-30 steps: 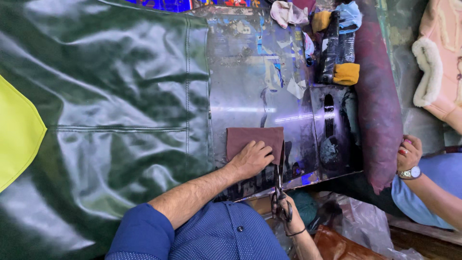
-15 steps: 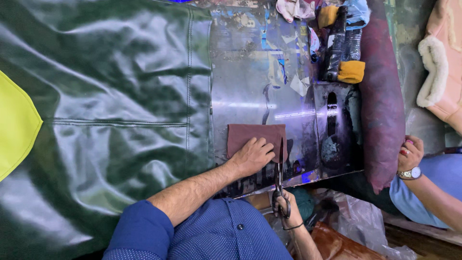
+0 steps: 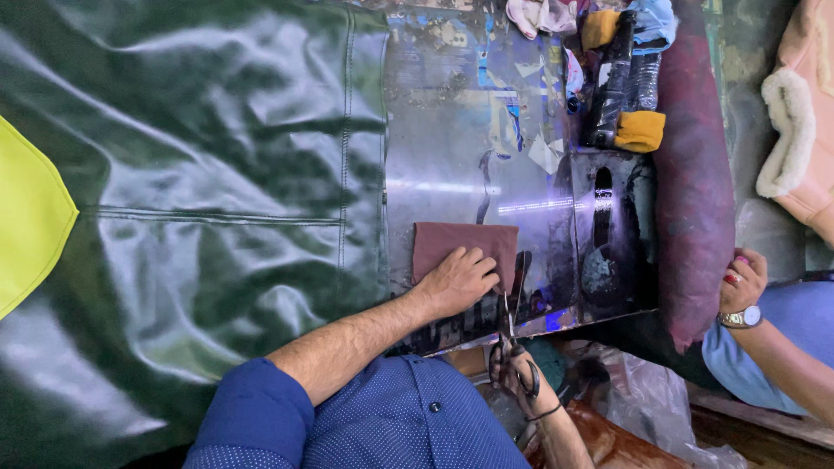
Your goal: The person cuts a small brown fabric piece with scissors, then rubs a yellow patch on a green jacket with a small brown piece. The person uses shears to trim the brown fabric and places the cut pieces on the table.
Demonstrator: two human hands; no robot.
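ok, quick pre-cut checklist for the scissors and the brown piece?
1. Left hand flat on the brown piece: ok.
2. Right hand gripping the scissors: ok.
3. Blades at the piece's right edge: ok.
4. Left fingers away from the blades: not ok, they lie close.
5. Piece flat on the metal sheet: ok.
6. Other person's hand away from the cut: ok.
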